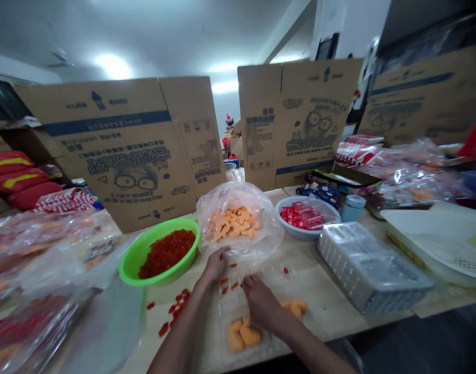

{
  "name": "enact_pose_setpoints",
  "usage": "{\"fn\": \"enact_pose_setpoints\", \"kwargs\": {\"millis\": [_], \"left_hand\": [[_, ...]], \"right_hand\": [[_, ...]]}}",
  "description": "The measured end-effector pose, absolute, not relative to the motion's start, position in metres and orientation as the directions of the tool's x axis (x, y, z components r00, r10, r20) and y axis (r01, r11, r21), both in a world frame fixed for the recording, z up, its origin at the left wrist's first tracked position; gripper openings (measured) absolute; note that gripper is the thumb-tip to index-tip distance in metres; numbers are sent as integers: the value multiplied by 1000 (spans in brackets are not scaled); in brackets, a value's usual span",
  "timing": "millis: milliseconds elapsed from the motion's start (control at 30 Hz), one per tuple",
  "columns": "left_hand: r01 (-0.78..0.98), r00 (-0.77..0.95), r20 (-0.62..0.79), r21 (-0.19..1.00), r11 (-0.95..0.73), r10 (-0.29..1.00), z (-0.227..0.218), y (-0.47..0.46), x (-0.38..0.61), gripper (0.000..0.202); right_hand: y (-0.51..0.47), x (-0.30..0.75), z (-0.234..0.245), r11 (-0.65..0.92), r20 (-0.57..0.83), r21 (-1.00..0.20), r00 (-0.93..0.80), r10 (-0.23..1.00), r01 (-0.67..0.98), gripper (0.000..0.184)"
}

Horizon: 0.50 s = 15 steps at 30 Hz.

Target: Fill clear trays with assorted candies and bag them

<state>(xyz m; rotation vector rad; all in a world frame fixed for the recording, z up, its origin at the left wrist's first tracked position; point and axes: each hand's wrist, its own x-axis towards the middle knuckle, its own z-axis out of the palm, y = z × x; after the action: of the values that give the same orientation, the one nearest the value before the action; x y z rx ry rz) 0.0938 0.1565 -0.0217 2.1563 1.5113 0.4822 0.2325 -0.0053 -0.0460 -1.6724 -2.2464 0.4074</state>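
Note:
My left hand (215, 266) is at the front edge of a clear plastic bag (265, 218) filled with orange curved pieces (238, 222). Its fingers look stretched out, with nothing visible in them. My right hand (259, 298) reaches over a clear plastic tray (222, 311), fingers bent and close together; anything between them is hidden. Small red-orange pieces (234, 285) lie in the tray's far compartments, and larger orange pieces (243, 335) fill a near one. More orange pieces (296, 307) show to the right of my right wrist. One red piece (286, 270) lies farther off.
A green bowl (124, 262) of red-orange pieces stands left, with loose red pieces (175, 306) before it. Right are a pale blue bowl (280, 218) of red packets, a stack of clear trays (362, 259), a blue cup (353, 208) and a white basket (417, 223). Cardboard boxes (144, 145) stand behind.

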Motion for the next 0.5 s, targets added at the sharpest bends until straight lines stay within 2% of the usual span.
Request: {"fn": "enact_pose_setpoints", "kwargs": {"millis": [67,167,333,400,467,500], "left_hand": [[786,300,37,556,-269,953,-23,154,90,31],[775,248,65,585,-238,967,-23,150,86,21],[623,334,139,710,-329,932,-4,130,92,8],[601,322,133,737,-311,937,4,125,96,4],[591,307,94,761,-267,947,2,130,97,19],[589,304,67,771,-243,950,-3,136,97,29]], "right_hand": [[-3,232,-50,265,85,-423,-253,964,866,53],[2,231,-54,259,112,-444,-234,966,858,50],[0,230,-36,281,127,-424,-250,960,861,43],[-8,235,-24,254,99,-413,-234,967,875,38],[-11,247,-17,220,61,-455,-217,974,863,41],[-9,255,-16,221,63,-422,-214,975,879,45]]}}
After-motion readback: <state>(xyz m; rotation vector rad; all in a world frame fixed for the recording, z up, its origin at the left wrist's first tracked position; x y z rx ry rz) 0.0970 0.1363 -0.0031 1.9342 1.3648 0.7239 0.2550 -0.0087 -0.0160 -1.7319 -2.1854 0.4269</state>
